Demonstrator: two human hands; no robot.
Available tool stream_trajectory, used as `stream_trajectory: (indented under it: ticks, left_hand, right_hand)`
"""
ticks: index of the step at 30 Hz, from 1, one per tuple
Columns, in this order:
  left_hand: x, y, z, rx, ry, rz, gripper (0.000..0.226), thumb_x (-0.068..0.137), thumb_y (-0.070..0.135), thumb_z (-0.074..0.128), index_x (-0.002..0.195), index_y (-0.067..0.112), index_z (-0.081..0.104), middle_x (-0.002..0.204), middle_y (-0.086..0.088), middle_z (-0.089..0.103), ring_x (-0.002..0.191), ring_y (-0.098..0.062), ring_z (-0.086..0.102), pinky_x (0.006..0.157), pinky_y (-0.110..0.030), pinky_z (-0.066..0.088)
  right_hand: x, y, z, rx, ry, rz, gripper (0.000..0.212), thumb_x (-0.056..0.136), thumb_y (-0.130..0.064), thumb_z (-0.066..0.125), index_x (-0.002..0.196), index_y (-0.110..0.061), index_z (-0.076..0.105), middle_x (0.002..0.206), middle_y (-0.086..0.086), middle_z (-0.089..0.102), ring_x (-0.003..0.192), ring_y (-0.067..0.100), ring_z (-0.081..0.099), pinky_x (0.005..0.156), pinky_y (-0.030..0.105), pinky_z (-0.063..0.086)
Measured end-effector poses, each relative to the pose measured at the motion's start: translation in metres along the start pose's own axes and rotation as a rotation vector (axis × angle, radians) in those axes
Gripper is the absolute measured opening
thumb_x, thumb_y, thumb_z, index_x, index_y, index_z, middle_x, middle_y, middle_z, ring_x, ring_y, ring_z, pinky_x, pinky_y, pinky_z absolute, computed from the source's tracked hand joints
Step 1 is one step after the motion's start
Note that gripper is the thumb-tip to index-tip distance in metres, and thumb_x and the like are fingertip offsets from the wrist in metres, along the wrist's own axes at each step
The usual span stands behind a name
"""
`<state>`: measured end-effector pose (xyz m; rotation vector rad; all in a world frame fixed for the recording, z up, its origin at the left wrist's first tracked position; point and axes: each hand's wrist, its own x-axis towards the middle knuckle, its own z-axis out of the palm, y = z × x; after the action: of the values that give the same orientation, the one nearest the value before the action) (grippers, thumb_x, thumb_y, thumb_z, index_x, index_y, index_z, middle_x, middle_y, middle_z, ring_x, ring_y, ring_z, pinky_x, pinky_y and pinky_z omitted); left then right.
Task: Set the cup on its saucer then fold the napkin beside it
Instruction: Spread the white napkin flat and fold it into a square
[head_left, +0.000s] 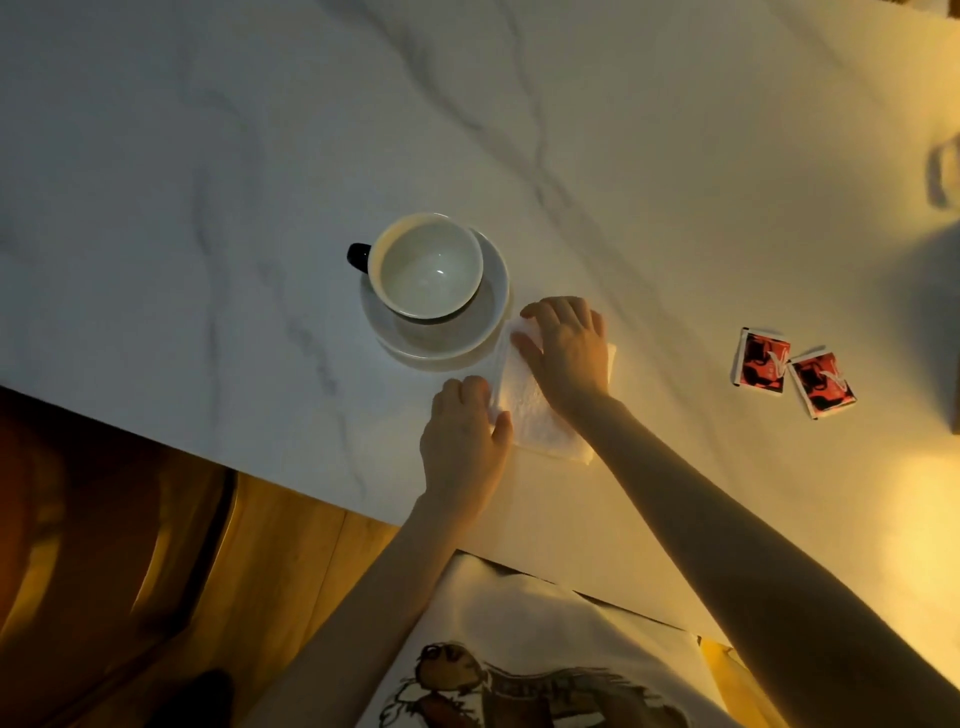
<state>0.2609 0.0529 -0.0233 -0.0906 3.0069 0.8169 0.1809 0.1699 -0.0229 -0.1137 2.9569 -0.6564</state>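
An empty white cup (427, 265) with a dark handle stands on its pale saucer (441, 332), handle pointing left. Just right of the saucer lies a white paper napkin (524, 410), folded into a narrow strip. My right hand (569, 348) presses flat on the napkin's upper part, fingers spread toward the saucer. My left hand (465, 441) rests at the napkin's lower left edge, thumb on the paper and fingers curled at its side. Much of the napkin is hidden under my hands.
Two red sachets (795, 371) lie on the white marble table (208, 156) to the right. The table's near edge runs diagonally below my hands, with wooden floor beneath. A pale object (945, 171) sits at the far right edge.
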Motion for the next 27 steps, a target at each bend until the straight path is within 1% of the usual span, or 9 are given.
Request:
stream_trajectory:
  ticks: [2,4,6,8,12,16,20,23,27]
  left_hand:
    - [0.004,0.001,0.005,0.038,0.067,0.147,0.022,0.082,0.016,0.062,0.100,0.004,0.057,0.092,-0.017,0.064,0.078,-0.026,0.062,0.060,-0.030,0.055]
    - [0.011,0.002,0.013,0.085,0.055,0.301,0.034,0.088,0.021,0.049,0.116,0.002,0.053,0.112,-0.019,0.063,0.101,-0.030,0.062,0.080,-0.035,0.054]
    - [0.017,0.001,0.024,0.182,-0.057,0.413,0.051,0.090,0.030,0.038,0.132,0.001,0.036,0.135,-0.019,0.048,0.127,-0.029,0.043,0.105,-0.041,0.035]
    - [0.022,-0.002,0.033,0.337,-0.183,0.437,0.064,0.088,0.040,0.025,0.140,0.004,0.016,0.147,-0.015,0.030,0.136,-0.024,0.020,0.114,-0.044,0.014]
    - [0.023,-0.007,0.040,0.414,-0.270,0.387,0.065,0.086,0.044,0.024,0.137,0.004,0.025,0.142,-0.017,0.040,0.132,-0.028,0.033,0.105,-0.045,0.024]
    - [0.023,-0.007,0.040,0.305,-0.267,0.388,0.062,0.094,0.043,0.012,0.139,0.002,0.022,0.146,-0.018,0.031,0.136,-0.027,0.019,0.107,-0.046,0.018]
    - [0.024,-0.007,0.040,0.282,-0.280,0.383,0.063,0.095,0.044,0.006,0.139,0.002,0.024,0.146,-0.018,0.031,0.136,-0.029,0.022,0.106,-0.047,0.020]
    - [0.024,-0.008,0.041,0.285,-0.290,0.386,0.060,0.094,0.042,0.015,0.139,0.002,0.025,0.146,-0.019,0.030,0.135,-0.032,0.025,0.107,-0.050,0.024]
    - [0.023,-0.008,0.039,0.282,-0.304,0.395,0.061,0.091,0.041,0.012,0.140,0.006,0.003,0.150,-0.014,0.008,0.138,-0.027,0.004,0.110,-0.045,0.009]
  right_hand:
    - [-0.009,-0.001,0.000,0.049,0.110,0.070,0.030,0.094,-0.028,0.043,0.117,-0.015,0.056,0.127,0.004,0.058,0.124,0.023,0.043,0.108,0.034,0.024]
    - [-0.024,0.000,0.001,0.068,0.231,0.139,0.032,0.096,-0.024,0.037,0.122,-0.015,0.054,0.129,0.004,0.057,0.127,0.022,0.043,0.108,0.035,0.024]
    - [-0.042,0.000,0.007,0.050,0.161,0.144,0.043,0.097,-0.032,0.025,0.134,-0.017,0.039,0.144,0.002,0.041,0.138,0.019,0.027,0.114,0.037,0.008]
    - [-0.059,0.000,0.017,0.017,-0.022,0.086,0.055,0.094,-0.043,0.009,0.143,-0.020,0.017,0.152,-0.001,0.014,0.142,0.014,0.002,0.113,0.035,-0.015]
    - [-0.066,0.009,0.030,-0.097,-0.112,0.099,0.059,0.088,-0.051,-0.002,0.140,-0.025,-0.009,0.151,-0.005,-0.011,0.138,0.011,-0.017,0.106,0.032,-0.028]
    - [-0.071,0.027,0.027,-0.182,-0.097,0.204,0.056,0.090,-0.049,0.002,0.136,-0.023,-0.018,0.146,-0.005,-0.022,0.135,0.010,-0.024,0.102,0.031,-0.031]
    - [-0.074,0.033,0.022,-0.179,-0.109,0.289,0.058,0.093,-0.046,0.009,0.134,-0.022,-0.022,0.145,-0.004,-0.026,0.134,0.011,-0.026,0.103,0.034,-0.031]
    - [-0.078,0.016,0.022,-0.135,-0.117,0.184,0.054,0.092,-0.047,0.004,0.134,-0.022,-0.019,0.144,-0.004,-0.025,0.134,0.013,-0.027,0.103,0.032,-0.032]
    - [-0.098,0.029,0.027,-0.125,-0.142,0.157,0.057,0.089,-0.051,0.002,0.137,-0.025,-0.017,0.145,-0.007,-0.024,0.134,0.011,-0.029,0.103,0.029,-0.031]
